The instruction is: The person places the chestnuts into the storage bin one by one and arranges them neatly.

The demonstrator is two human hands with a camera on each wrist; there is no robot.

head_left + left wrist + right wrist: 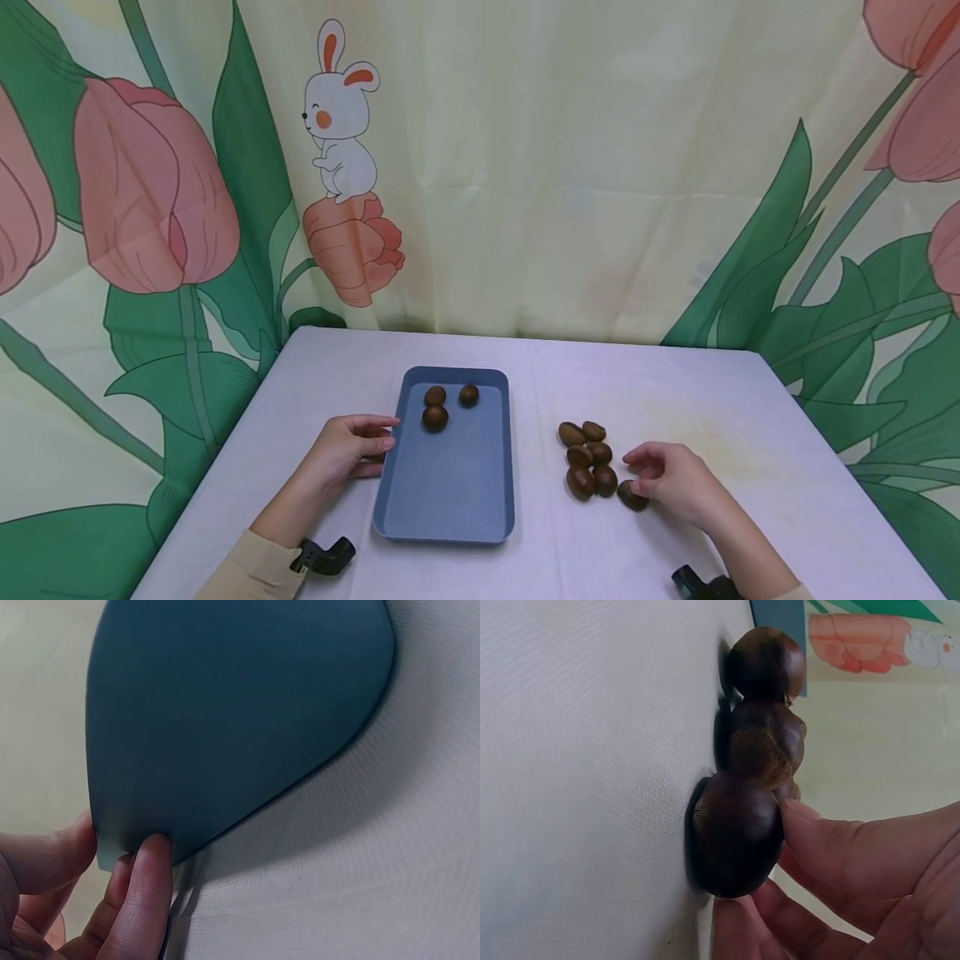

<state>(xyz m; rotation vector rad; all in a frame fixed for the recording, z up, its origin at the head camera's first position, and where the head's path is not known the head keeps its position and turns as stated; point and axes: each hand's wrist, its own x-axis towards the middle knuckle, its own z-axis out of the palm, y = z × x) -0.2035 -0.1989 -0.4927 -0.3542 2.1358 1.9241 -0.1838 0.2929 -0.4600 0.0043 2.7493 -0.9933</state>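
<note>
A blue-grey rectangular tray [450, 492] lies on the table, three chestnuts [435, 418] near its far end. My left hand [348, 450] holds the tray's left edge; in the left wrist view, the thumb is at the rim and a fingertip [156, 844] lies against the outer wall. To the right of the tray, my right hand [675, 479] pinches a brown chestnut [632, 497] at the near end of a cluster. The right wrist view shows the thumb on that chestnut [735, 832] and fingers below it, the nut low over the cloth.
Several more chestnuts [580, 482] sit in a close cluster left of the right hand. A white cloth [540, 567] covers the table. Behind the table hangs a curtain [525, 167] printed with tulips and a rabbit. Each wrist wears a black camera [326, 557].
</note>
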